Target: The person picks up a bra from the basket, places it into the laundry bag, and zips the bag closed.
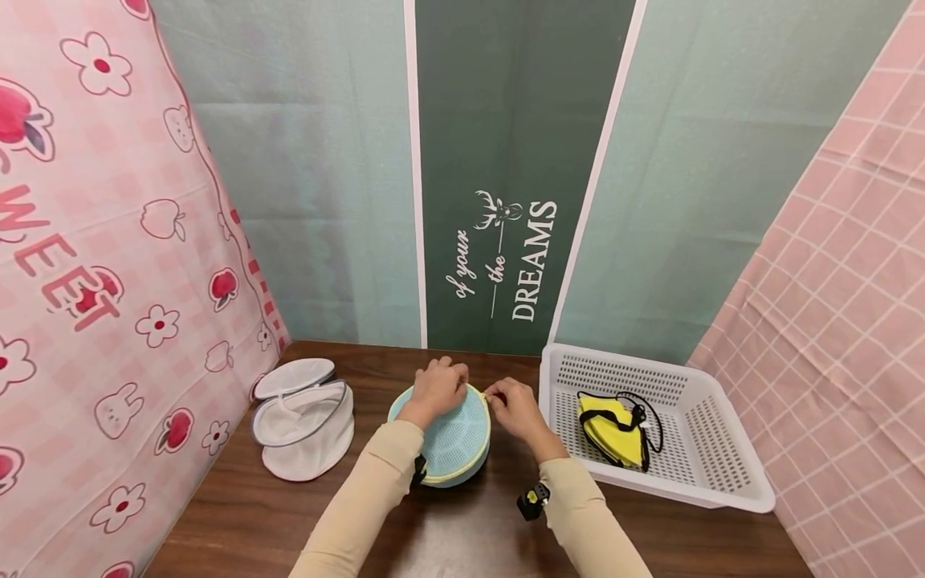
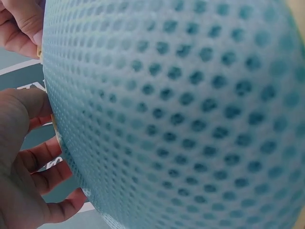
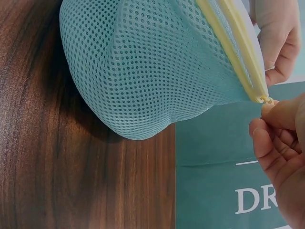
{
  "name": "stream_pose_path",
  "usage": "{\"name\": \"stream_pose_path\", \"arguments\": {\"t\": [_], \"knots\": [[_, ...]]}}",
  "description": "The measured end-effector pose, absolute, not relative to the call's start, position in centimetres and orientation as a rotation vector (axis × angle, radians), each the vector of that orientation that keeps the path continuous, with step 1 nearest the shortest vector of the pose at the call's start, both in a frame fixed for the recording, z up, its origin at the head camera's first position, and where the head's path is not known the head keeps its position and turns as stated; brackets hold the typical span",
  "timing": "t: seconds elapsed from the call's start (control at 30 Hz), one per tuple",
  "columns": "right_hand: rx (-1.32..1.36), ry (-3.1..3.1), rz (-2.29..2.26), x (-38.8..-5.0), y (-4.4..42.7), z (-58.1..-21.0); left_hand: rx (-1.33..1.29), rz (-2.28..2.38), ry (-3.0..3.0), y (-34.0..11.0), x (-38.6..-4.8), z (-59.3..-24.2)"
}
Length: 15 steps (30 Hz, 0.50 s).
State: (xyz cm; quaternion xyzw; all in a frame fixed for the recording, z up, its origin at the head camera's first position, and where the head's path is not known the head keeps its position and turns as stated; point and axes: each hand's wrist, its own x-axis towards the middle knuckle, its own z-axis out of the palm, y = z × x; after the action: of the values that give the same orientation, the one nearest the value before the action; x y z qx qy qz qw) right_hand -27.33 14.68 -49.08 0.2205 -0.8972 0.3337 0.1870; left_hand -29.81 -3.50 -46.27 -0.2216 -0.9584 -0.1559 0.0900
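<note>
A round light-blue mesh laundry bag (image 1: 455, 437) with a yellow zipper rim stands on the table in front of the person. At its far edge, my left hand (image 1: 438, 391) pinches the rim; the left wrist view shows this hand (image 2: 24, 162) with its thumb and forefinger at the edge and its other fingers bent against the mesh. My right hand (image 1: 519, 405), at the rim's right side, pinches the small yellow zipper pull (image 3: 268, 101) between thumb and forefinger. The mesh side (image 3: 138, 71) bulges out below the zipper.
To the left on the wooden table (image 1: 217, 522) stands a white mesh bag (image 1: 307, 433) with its round lid folded up. At the right, a white perforated plastic basket (image 1: 701, 482) contains a folded yellow item (image 1: 614, 433) with black straps. Printed curtains (image 1: 347, 177) surround the table.
</note>
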Motion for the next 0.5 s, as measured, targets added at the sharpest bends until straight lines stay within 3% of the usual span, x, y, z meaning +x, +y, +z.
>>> {"name": "stream_pose_path", "arguments": {"t": [0.5], "knots": [[0.618,-2.499,0.868,-27.76,14.60,-49.16,-0.602,-0.523,-2.820,-4.24,-29.91,-46.88]]}}
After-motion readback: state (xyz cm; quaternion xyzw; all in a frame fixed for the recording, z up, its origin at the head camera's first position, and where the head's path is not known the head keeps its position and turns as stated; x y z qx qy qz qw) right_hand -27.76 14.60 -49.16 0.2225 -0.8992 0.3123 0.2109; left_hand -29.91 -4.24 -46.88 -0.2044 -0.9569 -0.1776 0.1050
